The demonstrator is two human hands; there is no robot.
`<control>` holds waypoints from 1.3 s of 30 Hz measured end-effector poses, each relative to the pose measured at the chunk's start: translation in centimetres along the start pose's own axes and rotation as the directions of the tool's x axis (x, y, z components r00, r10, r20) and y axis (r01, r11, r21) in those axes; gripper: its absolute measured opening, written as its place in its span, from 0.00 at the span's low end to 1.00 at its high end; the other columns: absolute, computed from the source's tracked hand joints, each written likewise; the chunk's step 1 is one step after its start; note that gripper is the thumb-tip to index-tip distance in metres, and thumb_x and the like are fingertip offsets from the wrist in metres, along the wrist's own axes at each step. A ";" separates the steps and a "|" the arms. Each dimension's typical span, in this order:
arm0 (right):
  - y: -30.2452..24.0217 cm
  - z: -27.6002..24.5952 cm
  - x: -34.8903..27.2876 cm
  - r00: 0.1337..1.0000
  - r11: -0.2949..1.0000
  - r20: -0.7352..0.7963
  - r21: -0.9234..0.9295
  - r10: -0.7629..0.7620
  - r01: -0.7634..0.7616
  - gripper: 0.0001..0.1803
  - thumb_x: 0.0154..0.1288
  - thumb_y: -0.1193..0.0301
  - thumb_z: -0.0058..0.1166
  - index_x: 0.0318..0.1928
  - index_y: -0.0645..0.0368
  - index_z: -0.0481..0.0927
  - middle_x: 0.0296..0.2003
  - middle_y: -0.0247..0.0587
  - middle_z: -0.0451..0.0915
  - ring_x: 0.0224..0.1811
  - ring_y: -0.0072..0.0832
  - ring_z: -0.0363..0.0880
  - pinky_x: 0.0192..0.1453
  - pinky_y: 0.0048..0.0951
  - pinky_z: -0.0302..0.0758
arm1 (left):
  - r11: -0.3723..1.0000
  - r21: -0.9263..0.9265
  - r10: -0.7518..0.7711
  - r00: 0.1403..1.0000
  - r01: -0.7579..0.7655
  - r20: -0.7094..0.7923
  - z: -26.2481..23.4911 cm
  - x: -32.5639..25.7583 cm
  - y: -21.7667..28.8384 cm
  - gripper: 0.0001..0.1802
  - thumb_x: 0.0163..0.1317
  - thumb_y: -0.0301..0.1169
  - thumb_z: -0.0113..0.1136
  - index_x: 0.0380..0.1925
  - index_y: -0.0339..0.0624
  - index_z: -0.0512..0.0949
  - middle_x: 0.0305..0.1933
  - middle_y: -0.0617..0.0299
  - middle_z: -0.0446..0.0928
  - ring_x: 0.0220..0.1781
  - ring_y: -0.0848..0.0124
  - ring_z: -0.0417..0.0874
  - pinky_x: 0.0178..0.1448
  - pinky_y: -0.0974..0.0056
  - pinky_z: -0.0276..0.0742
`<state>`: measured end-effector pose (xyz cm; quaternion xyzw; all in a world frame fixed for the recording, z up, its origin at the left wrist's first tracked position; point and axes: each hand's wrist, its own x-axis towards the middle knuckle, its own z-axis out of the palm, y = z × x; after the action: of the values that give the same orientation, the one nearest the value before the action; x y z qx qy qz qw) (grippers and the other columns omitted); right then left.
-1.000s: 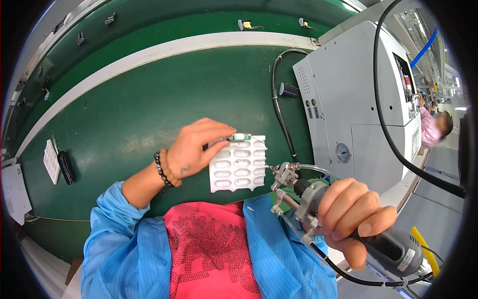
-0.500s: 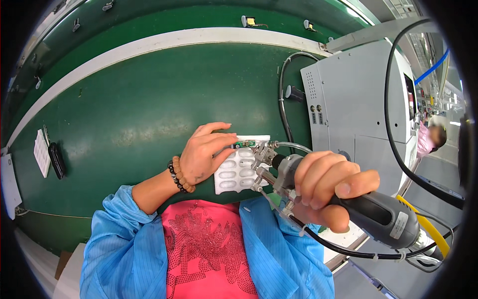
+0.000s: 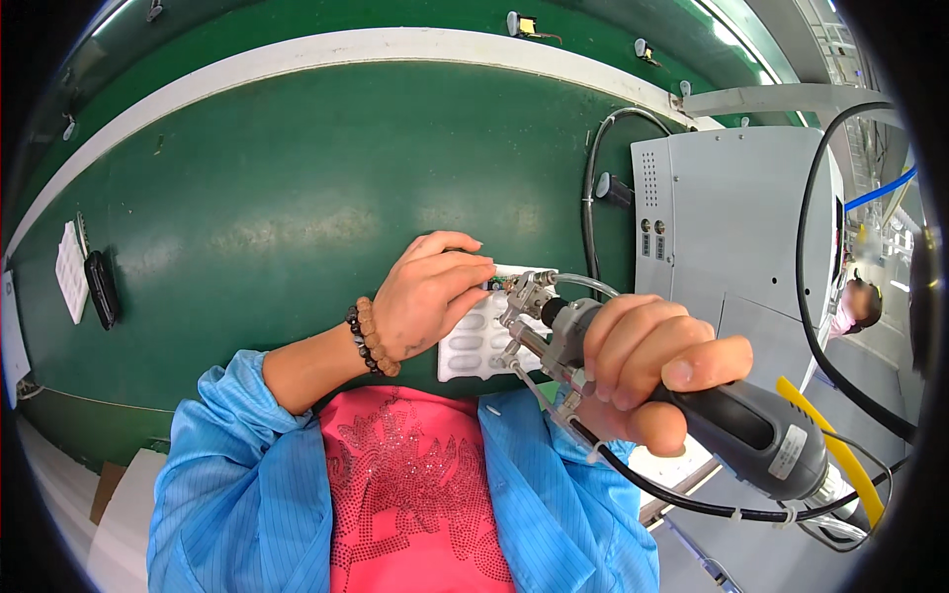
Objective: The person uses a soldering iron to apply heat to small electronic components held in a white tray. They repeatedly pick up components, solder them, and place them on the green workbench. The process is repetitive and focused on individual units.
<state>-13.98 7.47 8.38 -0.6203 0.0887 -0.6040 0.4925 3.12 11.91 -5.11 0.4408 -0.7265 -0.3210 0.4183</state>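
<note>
A small green circuit board (image 3: pixel 501 283) lies at the far edge of a white moulded tray (image 3: pixel 457 374) with rows of oval pockets. The fingertips of my left hand (image 3: pixel 425 295) are closed on the board's left end. A grey and black power screwdriver (image 3: pixel 761 430), with a metal nose and clear hoses, is gripped in my right hand (image 3: pixel 643 368). It slants down to the left, and its nose (image 3: pixel 529 295) is over the board's right end. The tip and most of the board are hidden behind the nose and my fingers.
A grey metal machine (image 3: pixel 732 217) stands at the right of the green table (image 3: pixel 257 188). Black cables (image 3: pixel 590 198) curve beside it, near a small dark cylinder (image 3: pixel 615 190). A black case (image 3: pixel 101 289) and white tray (image 3: pixel 71 272) lie far left. Another person (image 3: pixel 858 306) is at far right.
The view has shifted, so the table and machine sit differently. My left fingers and the screwdriver nose now cover more of the board. Both hands keep their holds.
</note>
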 end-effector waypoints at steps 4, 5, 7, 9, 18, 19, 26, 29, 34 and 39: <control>-0.1 0.6 0.2 0.999 0.999 -0.014 -0.029 0.039 -0.039 0.23 0.56 0.65 0.73 0.37 0.63 0.70 0.18 0.37 0.75 0.14 0.29 0.74 0.19 0.29 0.72 | 1.000 -0.016 0.016 1.000 -0.017 -0.009 0.1 0.1 -0.1 0.16 0.50 0.24 0.72 0.42 0.38 0.84 0.47 0.58 0.84 0.56 0.58 0.81 0.59 0.55 0.75; -0.1 0.7 0.2 0.999 0.999 -0.020 -0.025 0.039 -0.040 0.23 0.56 0.66 0.73 0.36 0.63 0.70 0.18 0.37 0.74 0.14 0.29 0.73 0.19 0.29 0.72 | 1.000 -0.022 0.018 1.000 -0.018 -0.010 0.1 0.1 0.0 0.16 0.50 0.24 0.72 0.42 0.38 0.84 0.46 0.57 0.84 0.55 0.58 0.81 0.59 0.56 0.76; 0.0 0.9 0.1 0.999 0.999 -0.031 -0.016 0.040 -0.040 0.22 0.56 0.67 0.74 0.35 0.63 0.70 0.17 0.37 0.74 0.14 0.29 0.73 0.20 0.29 0.73 | 0.999 -0.032 0.022 1.000 -0.022 -0.007 0.1 0.0 0.1 0.17 0.50 0.24 0.72 0.42 0.37 0.84 0.46 0.57 0.84 0.54 0.58 0.82 0.58 0.56 0.76; 0.2 0.8 -0.1 0.998 0.998 -0.023 -0.009 0.060 -0.060 0.21 0.56 0.68 0.74 0.36 0.63 0.71 0.18 0.38 0.74 0.14 0.29 0.73 0.19 0.30 0.72 | 0.999 -0.027 0.033 0.999 -0.033 -0.009 -0.1 0.1 0.1 0.17 0.50 0.24 0.72 0.42 0.37 0.84 0.45 0.56 0.84 0.53 0.58 0.82 0.57 0.56 0.77; -4.3 -0.6 0.9 0.992 0.992 0.041 0.021 -0.122 0.121 0.25 0.61 0.60 0.70 0.42 0.59 0.67 0.22 0.34 0.73 0.18 0.26 0.73 0.19 0.25 0.68 | 0.999 -0.024 0.028 1.000 -0.028 0.004 0.2 0.2 0.2 0.16 0.51 0.25 0.71 0.42 0.38 0.84 0.44 0.56 0.84 0.54 0.56 0.81 0.59 0.55 0.77; -5.8 -0.5 1.0 0.986 0.985 -0.010 -0.024 -0.169 0.169 0.25 0.63 0.56 0.67 0.42 0.58 0.66 0.21 0.32 0.72 0.17 0.24 0.72 0.19 0.24 0.67 | 0.999 -0.015 0.032 0.999 -0.032 -0.010 0.2 0.1 0.3 0.15 0.52 0.25 0.71 0.42 0.39 0.84 0.44 0.56 0.84 0.54 0.56 0.81 0.58 0.55 0.77; -11.0 -0.8 -0.5 0.984 0.981 -0.079 -0.127 -0.157 0.146 0.22 0.64 0.54 0.66 0.41 0.56 0.70 0.17 0.27 0.72 0.14 0.16 0.71 0.19 0.16 0.70 | 0.999 -0.027 -0.037 0.999 0.037 -0.028 -4.3 2.1 2.6 0.13 0.53 0.26 0.72 0.40 0.38 0.85 0.42 0.55 0.84 0.46 0.57 0.81 0.52 0.57 0.76; -11.2 -0.9 -1.0 0.985 0.972 -0.062 -0.183 -0.160 0.146 0.24 0.64 0.53 0.65 0.42 0.56 0.67 0.17 0.29 0.72 0.14 0.17 0.71 0.18 0.17 0.71 | 0.986 0.126 -0.095 0.987 0.112 -0.131 -8.7 5.4 0.8 0.14 0.55 0.29 0.71 0.41 0.38 0.85 0.42 0.53 0.84 0.44 0.55 0.83 0.53 0.58 0.76; -11.0 -0.7 -1.6 0.983 0.973 -0.067 -0.171 -0.171 0.157 0.25 0.65 0.53 0.65 0.39 0.56 0.64 0.17 0.30 0.71 0.13 0.18 0.71 0.17 0.18 0.72 | 0.685 0.683 0.141 0.873 0.255 -0.468 -16.6 13.4 -9.8 0.15 0.62 0.34 0.64 0.47 0.41 0.83 0.49 0.51 0.83 0.54 0.53 0.81 0.58 0.54 0.76; -9.7 -1.3 -2.0 0.982 0.977 -0.066 -0.135 -0.176 0.166 0.24 0.65 0.55 0.65 0.38 0.57 0.64 0.18 0.32 0.71 0.13 0.20 0.71 0.17 0.21 0.73 | 0.788 0.600 0.238 0.967 -0.141 -0.086 -12.9 18.8 -10.5 0.17 0.65 0.34 0.62 0.52 0.42 0.80 0.54 0.51 0.81 0.56 0.53 0.80 0.60 0.55 0.76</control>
<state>-20.27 13.10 13.73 -0.6323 0.0928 -0.6608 0.3937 13.58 -10.72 -2.01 0.4970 -0.7954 -0.0004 0.3469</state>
